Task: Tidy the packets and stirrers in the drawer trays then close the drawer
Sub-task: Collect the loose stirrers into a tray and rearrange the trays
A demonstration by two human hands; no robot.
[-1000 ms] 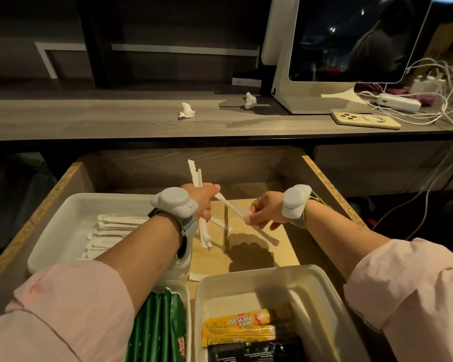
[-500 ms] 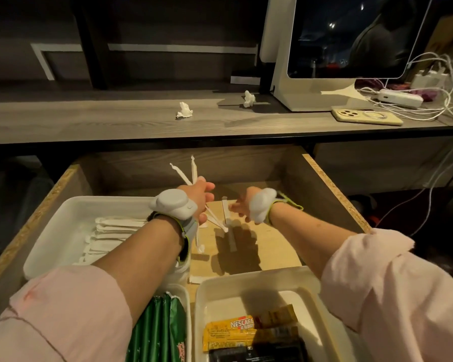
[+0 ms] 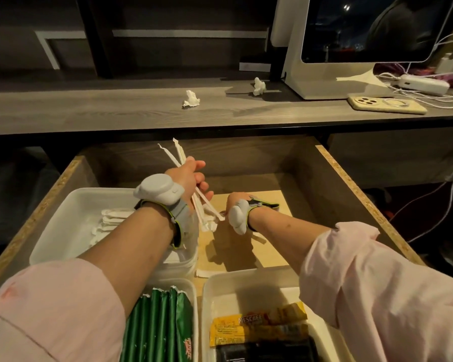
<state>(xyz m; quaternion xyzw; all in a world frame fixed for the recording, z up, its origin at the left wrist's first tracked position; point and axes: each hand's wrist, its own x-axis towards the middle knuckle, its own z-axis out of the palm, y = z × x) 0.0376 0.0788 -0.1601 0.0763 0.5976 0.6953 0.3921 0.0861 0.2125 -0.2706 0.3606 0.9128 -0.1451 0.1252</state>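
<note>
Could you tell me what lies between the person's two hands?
In the head view, the lower ends of the white paper-wrapped stirrers gripped by the left hand hang between it and the right hand.

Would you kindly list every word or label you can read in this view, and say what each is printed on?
"NESCAFE": on the yellow packet in the front right tray.
Small print on that same packet: too small to read.
Red logo on the green packets: too blurred to read.
Print on the black packet: too dark and blurred to read.
</note>
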